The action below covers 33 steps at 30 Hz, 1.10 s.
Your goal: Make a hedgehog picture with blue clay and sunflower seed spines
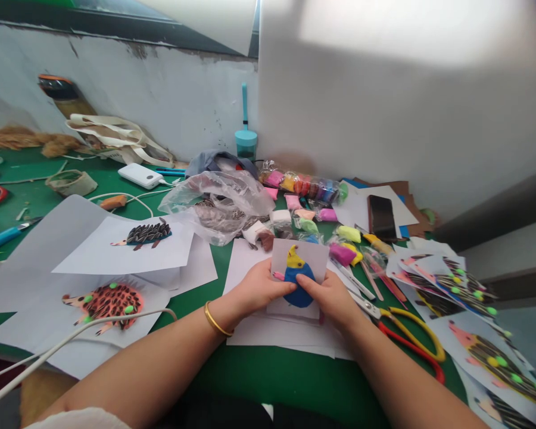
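White sleeve (78,419) up close; L hand (255,287) & R hand (337,298) hold card (318,256).
Thumbs (311,288) on blue clay (300,299); too hard a push cld squash it.

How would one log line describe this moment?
left hand: holds card; right hand: holds card; on card: yellow-and-blue figure; right side: scissors, phone

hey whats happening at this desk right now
A person holds a small white card with a blue-and-yellow figure on it, left hand and right hand at its sides, thumbs on the blue part. Beyond it lie small colourful packets. Scissors lie to the right, and hedgehog pictures on both sides.
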Each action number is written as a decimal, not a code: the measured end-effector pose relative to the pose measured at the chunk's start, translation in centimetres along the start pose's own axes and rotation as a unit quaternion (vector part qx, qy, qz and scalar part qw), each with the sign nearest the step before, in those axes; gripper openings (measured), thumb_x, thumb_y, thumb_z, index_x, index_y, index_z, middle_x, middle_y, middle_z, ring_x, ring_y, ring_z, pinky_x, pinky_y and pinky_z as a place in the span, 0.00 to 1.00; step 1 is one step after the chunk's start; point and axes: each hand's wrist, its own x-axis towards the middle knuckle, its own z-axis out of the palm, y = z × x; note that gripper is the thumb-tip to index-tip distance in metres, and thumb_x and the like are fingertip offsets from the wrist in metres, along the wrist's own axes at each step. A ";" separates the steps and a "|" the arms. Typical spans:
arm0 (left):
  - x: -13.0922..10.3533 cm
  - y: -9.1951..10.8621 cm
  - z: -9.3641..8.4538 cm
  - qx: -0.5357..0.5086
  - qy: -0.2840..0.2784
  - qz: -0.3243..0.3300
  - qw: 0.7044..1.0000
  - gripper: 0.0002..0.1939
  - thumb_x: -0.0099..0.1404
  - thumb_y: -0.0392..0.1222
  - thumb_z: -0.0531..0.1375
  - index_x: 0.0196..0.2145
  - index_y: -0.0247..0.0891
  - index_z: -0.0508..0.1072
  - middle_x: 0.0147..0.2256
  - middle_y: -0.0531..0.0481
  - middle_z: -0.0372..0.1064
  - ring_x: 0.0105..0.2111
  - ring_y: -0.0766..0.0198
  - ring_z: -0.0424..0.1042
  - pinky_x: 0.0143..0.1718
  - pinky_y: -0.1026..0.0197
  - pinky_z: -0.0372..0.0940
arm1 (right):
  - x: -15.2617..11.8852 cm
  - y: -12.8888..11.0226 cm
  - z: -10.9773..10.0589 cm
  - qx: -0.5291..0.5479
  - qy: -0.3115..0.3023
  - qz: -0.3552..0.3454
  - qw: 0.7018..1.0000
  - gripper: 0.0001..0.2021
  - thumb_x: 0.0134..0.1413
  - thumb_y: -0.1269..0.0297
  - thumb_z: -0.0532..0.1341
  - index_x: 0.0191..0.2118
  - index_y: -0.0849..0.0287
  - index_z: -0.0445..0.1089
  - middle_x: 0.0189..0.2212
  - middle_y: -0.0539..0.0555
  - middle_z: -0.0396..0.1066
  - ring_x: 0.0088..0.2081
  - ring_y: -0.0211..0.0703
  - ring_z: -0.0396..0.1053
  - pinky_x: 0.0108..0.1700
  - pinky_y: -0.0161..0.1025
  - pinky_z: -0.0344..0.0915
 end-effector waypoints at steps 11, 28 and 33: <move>0.1 -0.2 -0.2 0.020 0.000 0.005 1.000 0.25 0.50 0.42 0.70 0.46 0.32 0.74 0.41 0.40 0.77 0.42 0.49 0.75 0.44 0.51 0.69 | 0.1 0.0 -0.1 0.016 -0.001 0.014 1.000 0.25 0.51 0.47 0.67 0.50 0.59 0.75 0.49 0.59 0.77 0.52 0.60 0.73 0.57 0.55 0.67; 0.2 0.2 -0.3 -0.057 0.006 0.021 0.998 0.27 0.54 0.43 0.70 0.50 0.30 0.75 0.49 0.37 0.75 0.49 0.46 0.74 0.54 0.47 0.66 | 0.1 -0.4 -0.2 0.011 -0.044 0.015 0.999 0.25 0.52 0.48 0.66 0.50 0.60 0.73 0.48 0.59 0.77 0.50 0.58 0.74 0.54 0.53 0.68; 0.3 0.0 -0.4 -0.051 -0.004 0.019 0.999 0.27 0.54 0.44 0.70 0.50 0.31 0.75 0.48 0.38 0.76 0.48 0.47 0.74 0.52 0.48 0.67 | 0.0 -0.2 -0.2 0.007 -0.035 0.020 0.999 0.24 0.52 0.47 0.66 0.48 0.59 0.75 0.45 0.58 0.78 0.48 0.57 0.75 0.52 0.51 0.70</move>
